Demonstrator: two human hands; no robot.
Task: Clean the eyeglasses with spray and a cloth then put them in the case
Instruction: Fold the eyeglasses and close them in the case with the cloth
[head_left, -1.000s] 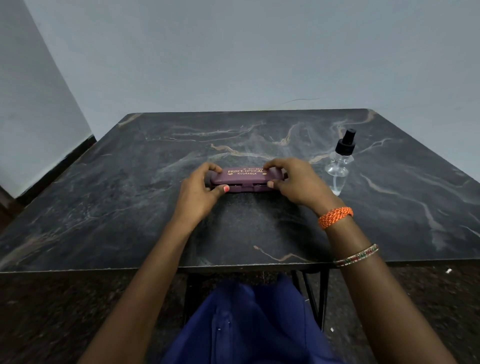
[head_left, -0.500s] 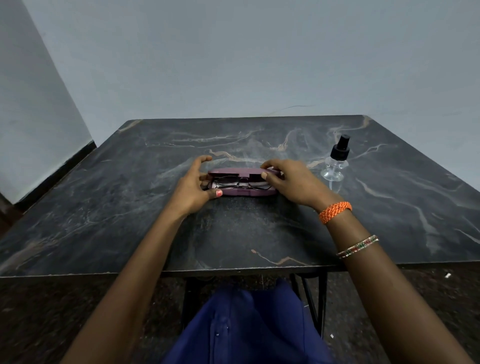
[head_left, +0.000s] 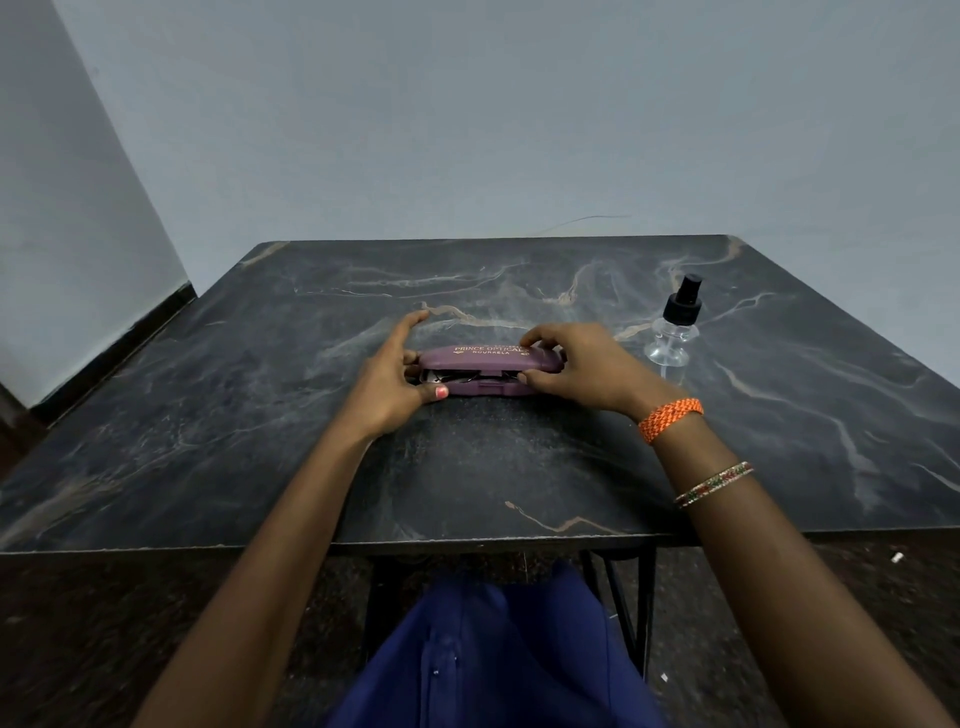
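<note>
Both hands are pinching the purple case (head_left: 485, 364) — the left hand (head_left: 395, 374) at its left end, the right hand (head_left: 582, 369) at its right. The case is lying crosswise on the table (head_left: 260, 415), lid ajar, eyeglasses (head_left: 447, 375) showing inside — the spray bottle (head_left: 672, 332) is standing nearer the right hand.

Eyeglasses (head_left: 451, 375) mostly hidden inside case (head_left: 483, 357)

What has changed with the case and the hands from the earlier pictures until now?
The case lid, shut at first, swung wide open to show the eyeglasses; now it is lowered again, leaving a narrow gap. The left hand and right hand kept gripping the case ends. The spray bottle stayed put.
</note>
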